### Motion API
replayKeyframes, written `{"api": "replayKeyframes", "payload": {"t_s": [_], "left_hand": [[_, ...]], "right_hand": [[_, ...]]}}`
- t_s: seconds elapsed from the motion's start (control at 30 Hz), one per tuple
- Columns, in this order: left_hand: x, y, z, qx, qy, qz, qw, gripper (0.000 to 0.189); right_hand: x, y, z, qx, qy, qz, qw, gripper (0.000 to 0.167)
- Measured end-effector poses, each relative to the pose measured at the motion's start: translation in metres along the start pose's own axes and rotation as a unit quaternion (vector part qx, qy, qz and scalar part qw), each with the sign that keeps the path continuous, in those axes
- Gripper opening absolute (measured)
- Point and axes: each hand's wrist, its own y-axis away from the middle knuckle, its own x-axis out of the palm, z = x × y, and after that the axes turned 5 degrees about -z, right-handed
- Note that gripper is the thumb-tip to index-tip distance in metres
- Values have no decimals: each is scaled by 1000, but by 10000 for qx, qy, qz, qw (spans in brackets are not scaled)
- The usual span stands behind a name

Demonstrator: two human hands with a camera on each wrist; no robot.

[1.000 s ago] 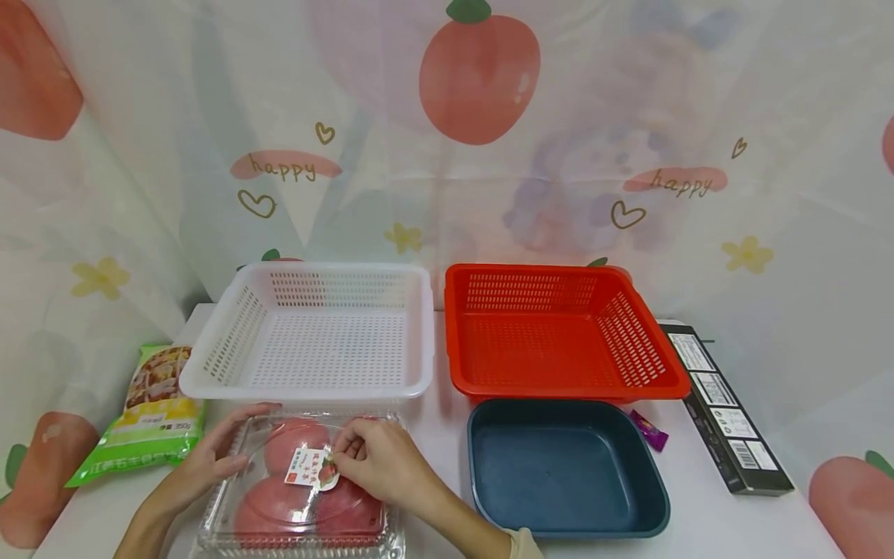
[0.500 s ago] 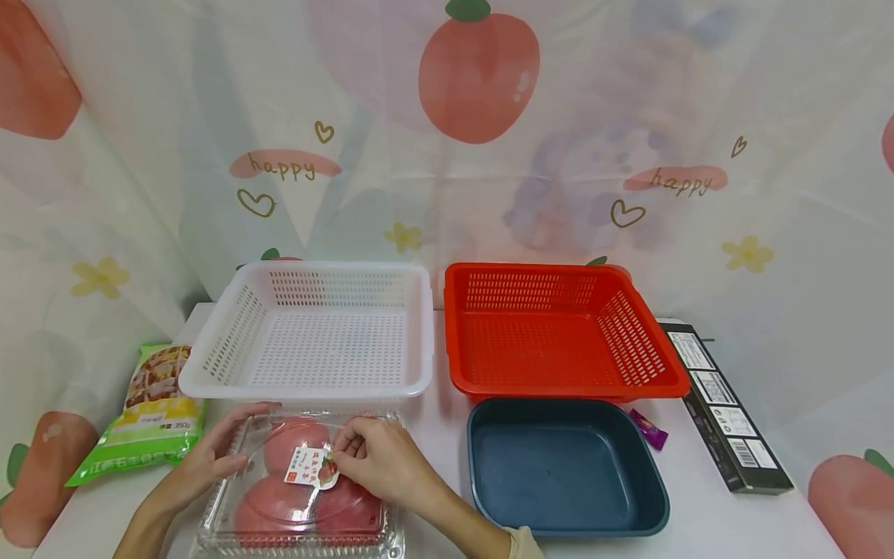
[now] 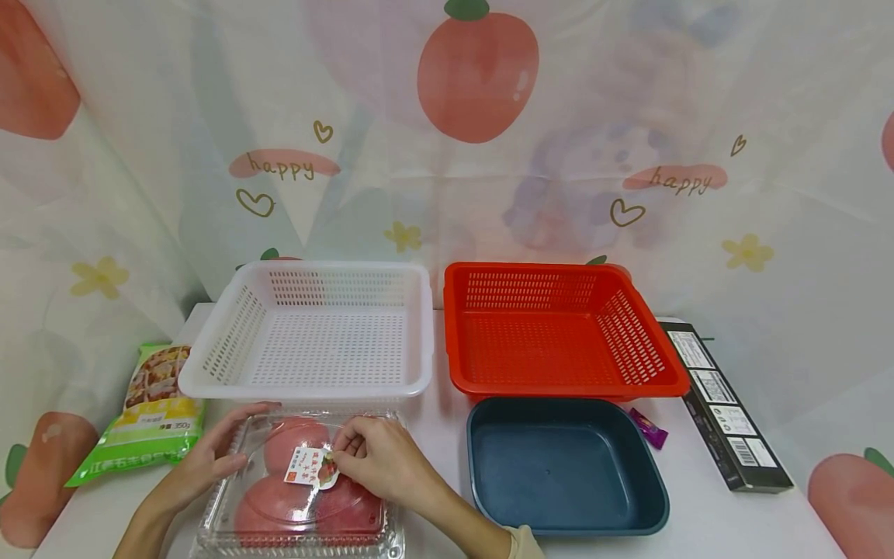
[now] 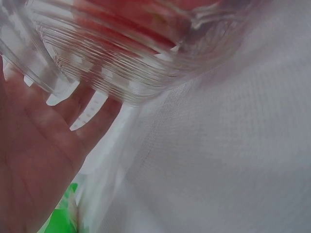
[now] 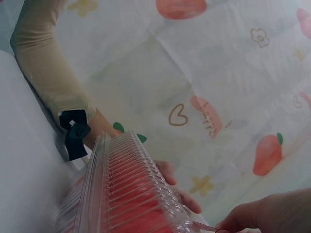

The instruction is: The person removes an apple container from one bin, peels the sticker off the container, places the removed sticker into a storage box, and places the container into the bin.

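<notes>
A clear plastic clamshell box [image 3: 216,536] with large red round things [image 3: 268,505] inside sits at the front left of the table. A white label sticker [image 3: 304,467] with a fruit picture lies on its lid. My right hand [image 3: 387,458] pinches the label's right edge between thumb and index finger; the right wrist view shows those fingers [image 5: 243,216] at the lid's top. My left hand [image 3: 199,462] rests against the box's left side, its thumb at the lid's edge. In the left wrist view its extended fingers [image 4: 99,124] touch the ribbed wall [image 4: 112,68].
Behind the box stands a white basket [image 3: 412,388], with a red basket [image 3: 454,334] to its right. A dark blue tub [image 3: 559,526] is right of my right hand. Around these lie a green food bag [image 3: 147,435], a small purple packet [image 3: 649,429] and a long black box [image 3: 726,411].
</notes>
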Motion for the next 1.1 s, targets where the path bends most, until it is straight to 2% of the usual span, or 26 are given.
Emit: {"api": "replayKeyframes", "payload": {"t_s": [0.47,0.7,0.93,1.1], "left_hand": [[0,1,-1,-424,-205,-129,9988,60],[-2,0,1,-231,-81,-20,9997,60],[-1,0,1,-320,-190,-112,9992,60],[0,0,1,-174,-134,-103,9997,61]], "right_hand": [[-2,0,0,49,-106,66,9999,4],[-1,-1,-1,27,-78,50,10000,4],[-2,-1,-1,52,-146,67,9999,4],[-2,0,0,79,-256,55,9996,4]]}}
